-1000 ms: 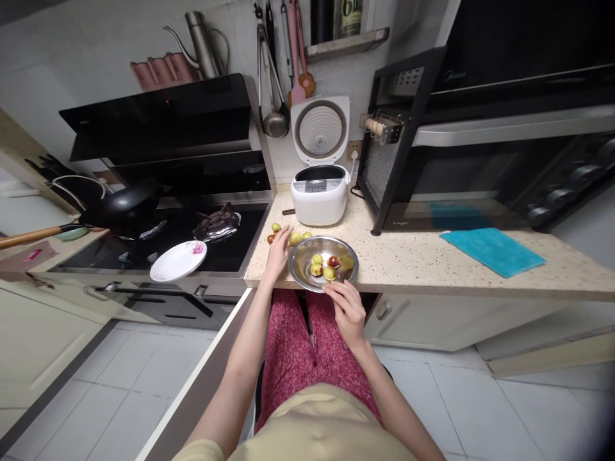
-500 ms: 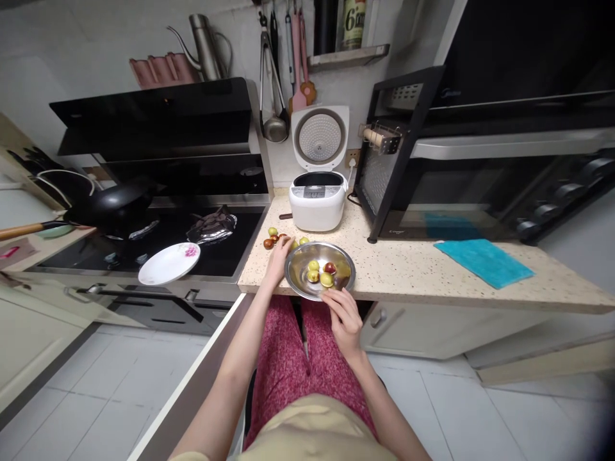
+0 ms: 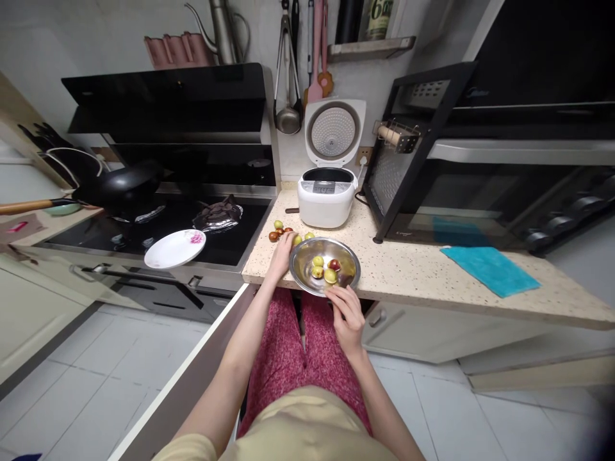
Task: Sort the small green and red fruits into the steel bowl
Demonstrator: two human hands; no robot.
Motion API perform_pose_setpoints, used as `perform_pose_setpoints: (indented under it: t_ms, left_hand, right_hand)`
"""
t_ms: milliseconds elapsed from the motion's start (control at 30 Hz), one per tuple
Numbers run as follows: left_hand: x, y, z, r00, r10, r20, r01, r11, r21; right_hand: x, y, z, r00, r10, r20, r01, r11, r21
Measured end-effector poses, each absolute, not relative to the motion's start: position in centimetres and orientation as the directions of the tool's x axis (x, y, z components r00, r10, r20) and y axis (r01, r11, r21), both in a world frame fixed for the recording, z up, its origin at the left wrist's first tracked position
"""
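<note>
A shallow stainless steel bowl [image 3: 354, 276] rests on the counter's front edge, with several jujubes [image 3: 330, 275] inside, green ones and a reddish-brown one. Just left of the bowl, my left hand [image 3: 282, 255] reaches over the loose fruit with bent fingers. Its fingertips close around a green jujube [image 3: 297, 239] by the bowl's rim, partly hidden by the fingers. More jujubes, brown [image 3: 273, 236] and green [image 3: 278, 225], lie beyond that hand. At the near rim, the curled fingers of my right hand [image 3: 346, 315] grip the bowl.
Behind the bowl stands a white rice cooker [image 3: 325, 200] with its lid raised. A white plate [image 3: 175, 249] sits at the stove's front edge, near a wok [image 3: 127, 186]. To the right are an oven [image 3: 461, 192] and a teal cloth [image 3: 492, 270]. An open drawer [image 3: 192, 371] juts out at left.
The camera view has shifted slightly, so the scene sits a little further right. Both hands keep about the same places beside the bowl, and the fruit in it looks unchanged.
</note>
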State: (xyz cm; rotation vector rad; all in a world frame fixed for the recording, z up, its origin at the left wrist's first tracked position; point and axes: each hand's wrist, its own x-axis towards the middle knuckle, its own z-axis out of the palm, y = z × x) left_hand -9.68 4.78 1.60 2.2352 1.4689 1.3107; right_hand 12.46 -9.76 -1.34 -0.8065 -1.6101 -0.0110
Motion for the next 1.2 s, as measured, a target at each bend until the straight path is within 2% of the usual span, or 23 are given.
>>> perform_pose_setpoints:
  t_ms: [267, 467, 600, 800, 1000, 1200]
  left_hand:
    - [-9.9, 5.0, 2.1, -0.046, 0.718, 0.695, 0.541, -0.567, 0.621]
    - [-10.1, 4.6, 2.5, 0.039, 0.649, 0.76, 0.39, -0.71, 0.587]
    - [-10.0, 4.3, 2.6, 0.093, 0.678, 0.729, 0.275, -0.721, 0.636]
    - [-10.7, 4.2, 2.3, 0.101, 0.77, 0.63, 0.069, -0.638, 0.767]
    - [-10.9, 4.0, 2.2, 0.152, 0.779, 0.609, -0.018, -0.614, 0.789]
    - [-10.7, 3.7, 2.6, 0.172, 0.769, 0.616, -0.023, -0.622, 0.783]
  right_hand:
    - [12.5, -9.9, -1.2, 0.011, 0.481, 0.877, 0.507, 0.753, -0.42]
    - [12.5, -9.9, -1.4, 0.005, 0.477, 0.879, 0.514, 0.752, -0.412]
    - [12.5, -9.8, -1.5, 0.016, 0.472, 0.881, 0.513, 0.753, -0.412]
    - [12.7, -9.6, -1.3, 0.019, 0.475, 0.88, 0.512, 0.751, -0.417]
    - [12.7, -9.5, -1.4, 0.035, 0.472, 0.881, 0.518, 0.745, -0.42]
    - [12.5, -9.4, -1.8, 0.046, 0.475, 0.879, 0.52, 0.74, -0.427]
